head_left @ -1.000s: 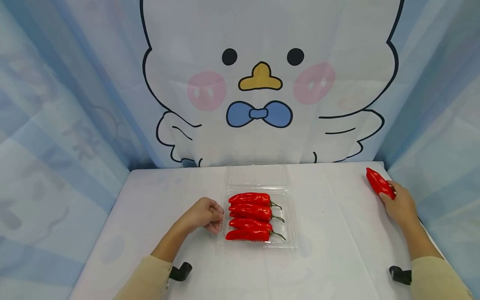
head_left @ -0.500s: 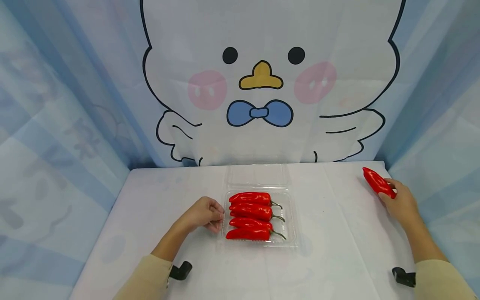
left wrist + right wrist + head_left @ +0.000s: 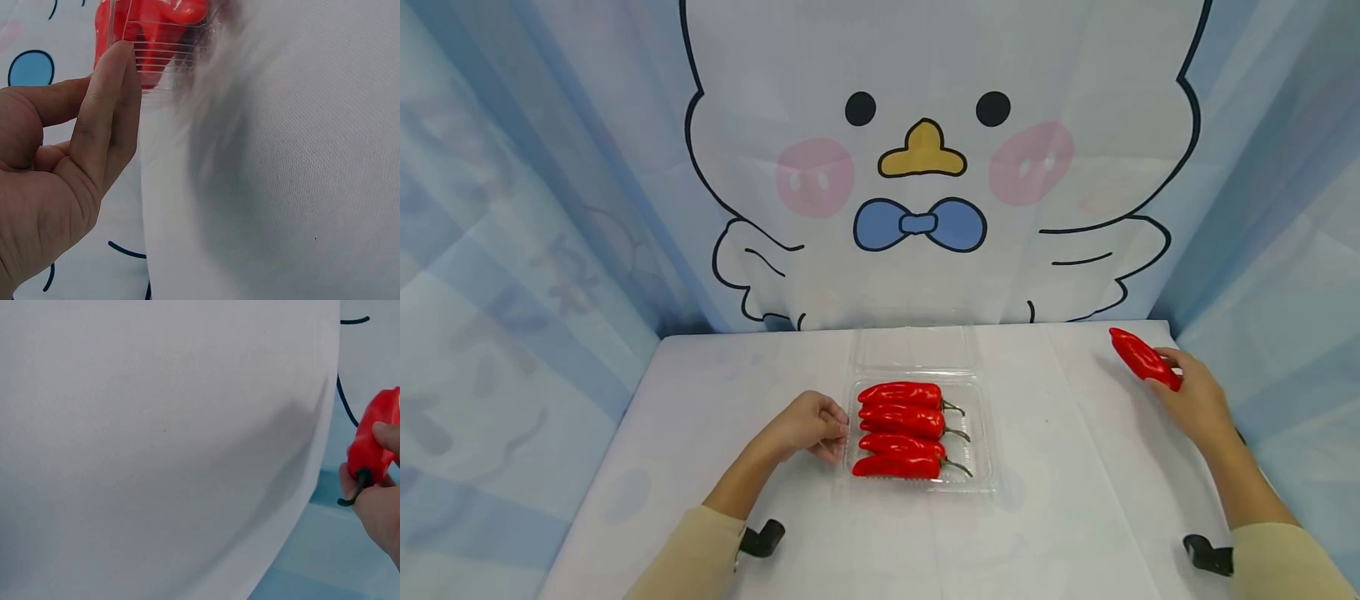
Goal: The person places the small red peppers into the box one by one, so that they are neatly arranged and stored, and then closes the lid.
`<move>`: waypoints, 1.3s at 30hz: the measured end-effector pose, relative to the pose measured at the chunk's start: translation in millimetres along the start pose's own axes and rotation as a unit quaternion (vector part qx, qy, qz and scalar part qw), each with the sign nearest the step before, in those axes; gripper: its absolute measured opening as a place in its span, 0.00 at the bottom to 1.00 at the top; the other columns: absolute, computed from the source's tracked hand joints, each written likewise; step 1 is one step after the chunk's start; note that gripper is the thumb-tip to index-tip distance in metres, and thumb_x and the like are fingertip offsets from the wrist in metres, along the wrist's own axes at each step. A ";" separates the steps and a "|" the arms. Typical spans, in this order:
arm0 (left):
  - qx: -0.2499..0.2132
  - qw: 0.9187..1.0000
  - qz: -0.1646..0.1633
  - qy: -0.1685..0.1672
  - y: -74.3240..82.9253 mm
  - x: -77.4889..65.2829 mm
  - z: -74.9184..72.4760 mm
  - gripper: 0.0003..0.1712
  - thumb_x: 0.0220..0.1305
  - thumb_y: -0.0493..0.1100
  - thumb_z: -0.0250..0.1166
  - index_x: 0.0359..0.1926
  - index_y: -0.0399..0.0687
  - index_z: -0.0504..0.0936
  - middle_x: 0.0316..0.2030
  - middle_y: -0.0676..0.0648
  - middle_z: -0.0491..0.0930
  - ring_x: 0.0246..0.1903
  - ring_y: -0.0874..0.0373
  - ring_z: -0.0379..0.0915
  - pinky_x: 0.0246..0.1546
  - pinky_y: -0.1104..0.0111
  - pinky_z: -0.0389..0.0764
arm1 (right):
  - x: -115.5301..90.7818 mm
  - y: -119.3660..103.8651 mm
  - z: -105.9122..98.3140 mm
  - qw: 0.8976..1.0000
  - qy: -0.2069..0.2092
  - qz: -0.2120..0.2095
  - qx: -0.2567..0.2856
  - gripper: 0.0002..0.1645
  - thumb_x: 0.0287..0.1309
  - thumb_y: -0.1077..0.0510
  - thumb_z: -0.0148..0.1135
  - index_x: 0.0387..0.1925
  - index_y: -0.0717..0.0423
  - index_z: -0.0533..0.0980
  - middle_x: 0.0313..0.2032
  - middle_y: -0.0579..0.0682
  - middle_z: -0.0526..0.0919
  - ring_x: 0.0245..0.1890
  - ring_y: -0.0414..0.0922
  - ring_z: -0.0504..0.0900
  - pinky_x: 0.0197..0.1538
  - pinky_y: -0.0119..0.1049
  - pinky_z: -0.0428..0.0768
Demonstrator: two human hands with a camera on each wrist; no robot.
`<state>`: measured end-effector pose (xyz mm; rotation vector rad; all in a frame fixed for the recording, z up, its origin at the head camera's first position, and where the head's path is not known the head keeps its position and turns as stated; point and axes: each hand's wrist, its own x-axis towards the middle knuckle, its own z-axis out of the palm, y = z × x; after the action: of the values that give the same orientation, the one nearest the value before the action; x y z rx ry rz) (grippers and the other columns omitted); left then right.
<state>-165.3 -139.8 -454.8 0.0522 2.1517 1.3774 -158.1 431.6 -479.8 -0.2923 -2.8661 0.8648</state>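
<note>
My right hand (image 3: 1197,402) grips a red pepper (image 3: 1141,357) near its stem end, above the table's far right corner. The right wrist view shows its green stem (image 3: 355,492) poking out between the fingers and the thumb lying on the red skin. An open clear plastic container (image 3: 981,417) sits mid-table, holding several long red peppers (image 3: 901,419) side by side, stems to the right. At the container's left edge, my left hand (image 3: 811,427) pinches the rim between thumb and fingers. Close up in the left wrist view, its fingertips (image 3: 119,56) meet the ridged clear wall.
The container's clear lid (image 3: 913,348) lies folded back toward the table's far edge. A white cloth (image 3: 1060,517) covers the table. Behind it hangs a curtain (image 3: 917,283) with a cartoon bird, and blue curtains (image 3: 497,292) flank both sides.
My right hand has carried the red pepper slightly to the left and upward. The left hand stays at the container's edge, and the peppers inside lie as before.
</note>
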 end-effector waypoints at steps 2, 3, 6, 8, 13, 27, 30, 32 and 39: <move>-0.002 1.000 0.000 -0.001 -0.8 0.1 -0.1 0.06 0.70 0.32 0.65 0.43 0.31 0.80 0.28 0.41 0.84 0.22 0.57 0.83 0.27 0.64 0.90 | 0.0 -3.5 0.5 1.000 -0.002 -0.010 0.001 0.42 0.65 0.64 0.67 0.74 0.69 0.57 0.64 0.77 0.64 0.57 0.74 0.66 0.48 0.71 0.83; -0.005 1.000 0.000 -0.002 -1.3 0.4 -0.2 0.05 0.70 0.32 0.65 0.43 0.31 0.80 0.28 0.41 0.84 0.21 0.57 0.83 0.27 0.64 0.90 | 0.0 -5.2 1.0 1.000 -0.002 -0.014 0.002 0.42 0.65 0.64 0.67 0.74 0.69 0.58 0.64 0.77 0.64 0.57 0.74 0.66 0.48 0.71 0.83; -0.012 1.000 0.000 -0.004 -3.3 1.9 -0.6 0.05 0.70 0.31 0.65 0.43 0.31 0.80 0.28 0.41 0.84 0.21 0.56 0.83 0.27 0.64 0.90 | -0.8 -11.2 3.0 1.000 -0.003 -0.028 0.006 0.42 0.64 0.65 0.67 0.73 0.69 0.58 0.64 0.76 0.65 0.57 0.73 0.66 0.48 0.71 0.83; -0.018 1.000 0.000 -0.005 -3.4 1.4 -1.0 0.05 0.70 0.31 0.65 0.43 0.31 0.80 0.27 0.41 0.84 0.21 0.56 0.83 0.27 0.63 0.90 | -0.9 -15.0 4.6 0.999 -0.002 -0.036 0.009 0.42 0.64 0.65 0.67 0.73 0.69 0.59 0.64 0.76 0.65 0.57 0.73 0.67 0.49 0.71 0.83; -0.024 1.000 0.005 -0.004 -2.2 1.0 -0.9 0.06 0.69 0.31 0.65 0.43 0.30 0.80 0.27 0.42 0.84 0.22 0.56 0.82 0.27 0.63 0.90 | -2.9 -28.2 6.9 0.998 -0.004 -0.055 0.023 0.42 0.63 0.66 0.68 0.74 0.67 0.59 0.64 0.75 0.66 0.58 0.73 0.67 0.51 0.73 0.82; -0.040 0.999 -0.001 0.005 -7.3 4.3 0.6 0.07 0.70 0.33 0.66 0.45 0.30 0.81 0.27 0.43 0.85 0.22 0.57 0.83 0.28 0.63 0.90 | -17.3 -75.4 12.8 0.993 -0.030 -0.104 0.044 0.43 0.62 0.67 0.69 0.74 0.65 0.60 0.66 0.72 0.67 0.59 0.71 0.70 0.51 0.71 0.83; -0.043 0.999 -0.004 0.008 -7.5 4.6 0.7 0.07 0.69 0.33 0.66 0.45 0.30 0.81 0.27 0.43 0.85 0.22 0.56 0.83 0.28 0.63 0.90 | -19.6 -86.0 14.7 0.992 -0.033 -0.118 0.044 0.43 0.61 0.68 0.70 0.73 0.64 0.61 0.65 0.72 0.67 0.59 0.70 0.70 0.51 0.70 0.83; -0.045 0.999 -0.004 0.009 -7.8 4.8 0.6 0.07 0.69 0.33 0.66 0.45 0.30 0.81 0.27 0.43 0.85 0.22 0.56 0.83 0.28 0.63 0.90 | -20.8 -92.6 16.7 0.990 -0.037 -0.126 0.043 0.43 0.60 0.68 0.70 0.73 0.64 0.61 0.65 0.71 0.68 0.59 0.69 0.71 0.51 0.70 0.84; -0.048 0.999 -0.006 0.009 -9.1 5.0 0.1 0.08 0.69 0.33 0.66 0.45 0.30 0.81 0.27 0.42 0.86 0.22 0.56 0.84 0.28 0.64 0.90 | -27.0 -113.1 23.6 0.986 -0.041 -0.159 0.035 0.44 0.57 0.68 0.73 0.72 0.62 0.63 0.63 0.69 0.70 0.57 0.66 0.73 0.48 0.67 0.86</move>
<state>-166.9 -142.3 -464.7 -0.0099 2.0942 1.4790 -152.6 320.5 -438.1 0.2078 -2.8345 0.9287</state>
